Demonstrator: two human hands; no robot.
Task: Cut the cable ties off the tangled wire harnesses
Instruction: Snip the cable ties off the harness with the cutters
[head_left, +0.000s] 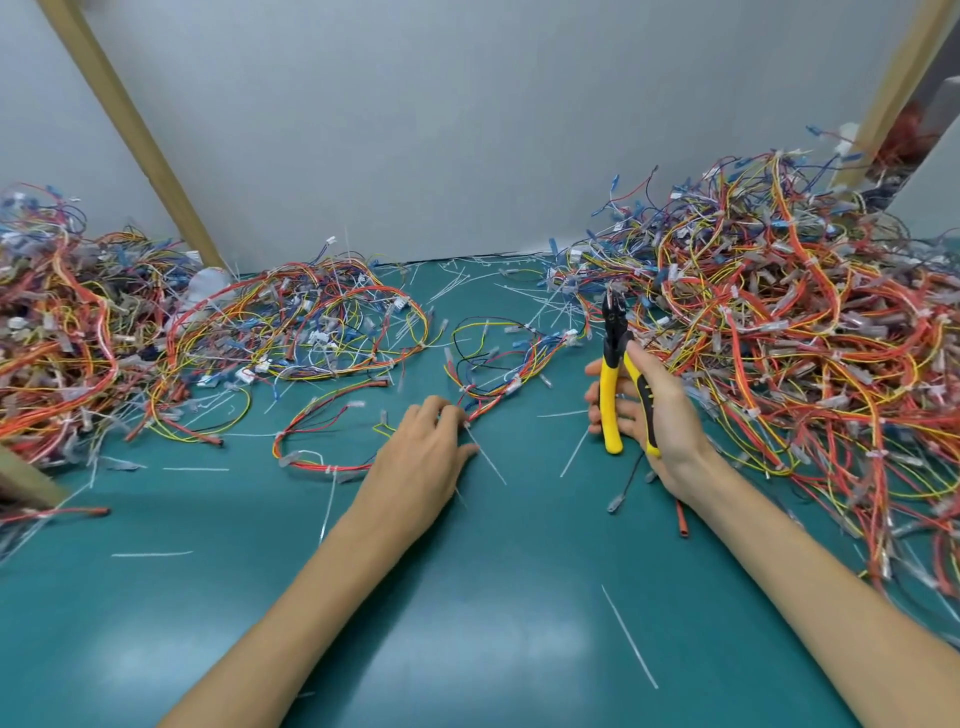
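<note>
- Left hand (423, 457) lies palm down on the mat, forearm coming in from the bottom edge. Its fingers are bent down and pinching the red wires of a loose harness (498, 364) that sprawls across the middle of the table.
- Right hand (657, 415) is raised a bit with the palm turned inward. It's wrapped around the cutters (609, 400), nose pointing up and away, yellow handles spread apart.
- A white cable tie (485, 457) pokes out just beside the left fingertips.
- Count: two hands, one pair of cutters and one loose harness.
- There are three big tangles: left pile (52, 338), middle-left pile (311, 322) and a huge right pile (779, 338).
- Snipped white ties are all over the place, way too many to count.
- One stray red sleeve piece (682, 519) sits near the right wrist.
- The surface is a teal-green mat (467, 597), a bit glossy.
- Behind it is a plain grey wall (467, 130).
- Two slanted wooden beams, left beam (130, 119) and right beam (893, 88).
</note>
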